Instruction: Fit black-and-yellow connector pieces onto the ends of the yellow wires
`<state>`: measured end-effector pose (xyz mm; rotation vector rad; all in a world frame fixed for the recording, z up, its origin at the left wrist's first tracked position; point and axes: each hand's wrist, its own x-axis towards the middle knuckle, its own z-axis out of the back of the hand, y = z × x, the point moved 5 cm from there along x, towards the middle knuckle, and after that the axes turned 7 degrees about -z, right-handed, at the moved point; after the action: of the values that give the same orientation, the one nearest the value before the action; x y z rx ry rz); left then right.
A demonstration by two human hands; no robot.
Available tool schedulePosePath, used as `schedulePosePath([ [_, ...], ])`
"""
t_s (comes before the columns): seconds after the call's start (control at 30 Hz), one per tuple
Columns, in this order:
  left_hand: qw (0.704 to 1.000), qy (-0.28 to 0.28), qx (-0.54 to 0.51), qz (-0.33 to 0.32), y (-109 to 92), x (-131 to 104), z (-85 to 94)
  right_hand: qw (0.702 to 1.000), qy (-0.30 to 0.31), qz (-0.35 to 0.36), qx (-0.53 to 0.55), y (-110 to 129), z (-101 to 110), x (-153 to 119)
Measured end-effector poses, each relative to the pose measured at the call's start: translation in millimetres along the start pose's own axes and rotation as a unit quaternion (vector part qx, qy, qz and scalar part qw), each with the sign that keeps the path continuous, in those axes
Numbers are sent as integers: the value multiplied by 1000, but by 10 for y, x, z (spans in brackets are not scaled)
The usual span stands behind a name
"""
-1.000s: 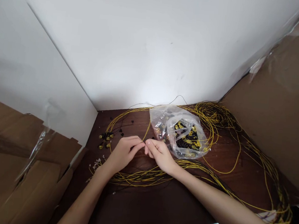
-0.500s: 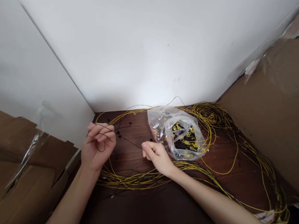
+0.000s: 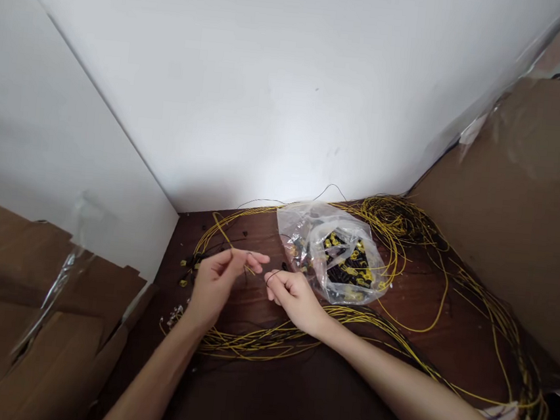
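Observation:
My left hand [image 3: 218,280] is raised over the left part of the dark wooden table, with a yellow wire [image 3: 223,228] pinched between thumb and fingers. Close to its right, my right hand [image 3: 296,299] is closed on a thin black wire [image 3: 274,274] that shows at the fingertips. A clear plastic bag [image 3: 291,221] lies behind my right hand, holding many black and yellow small parts [image 3: 347,259]. Below both hands a bundle of yellow and black wires [image 3: 257,343] runs across the table.
The dark table [image 3: 237,391] meets a white wall [image 3: 281,91]. Cardboard [image 3: 11,276] stands at the left and a large cardboard box [image 3: 524,194] at the right. Coiled wires [image 3: 393,217] lie at the back right. Small metal-ended tips [image 3: 175,315] lie near my left wrist.
My left hand has moved right, close to my right hand, and now pinches a yellow wire. The black wire no longer stretches between the hands. My right hand has barely moved.

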<state>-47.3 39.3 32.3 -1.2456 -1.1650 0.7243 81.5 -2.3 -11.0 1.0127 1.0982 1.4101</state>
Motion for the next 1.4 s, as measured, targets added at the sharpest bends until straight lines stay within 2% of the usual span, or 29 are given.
schedulePosePath([
  [0.07, 993, 48, 100, -30, 6, -51, -132, 1000, 1, -7, -2, -10, -3, 1],
  [0.17, 977, 74, 175, -98, -22, -86, -210, 1000, 3, -11, 3, -13, -5, 4],
  [0.43, 932, 96, 246, -249, -99, -132, -238, 999, -29, 14, 5, 3, 24, 2],
  [0.53, 923, 109, 252, -269, -103, -152, -259, 999, -27, 16, 11, 0, 24, 5],
  [0.87, 921, 143, 237, -274, -65, -161, -277, 995, -9, -17, 95, -68, 22, 47],
  [0.97, 934, 126, 219, -251, -68, -141, -269, 998, -8, -15, 68, -81, 10, 45],
  [1.1, 964, 80, 182, -175, -37, -93, -208, 998, -7, -22, 54, -61, 6, 30],
  [1.27, 990, -71, 94, -72, 38, -4, 63, 998, -1, -20, 57, -5, 6, 19],
  [1.4, 981, -187, -52, -14, 96, 62, 301, 1000, 1, -16, 25, 2, -2, 8],
])
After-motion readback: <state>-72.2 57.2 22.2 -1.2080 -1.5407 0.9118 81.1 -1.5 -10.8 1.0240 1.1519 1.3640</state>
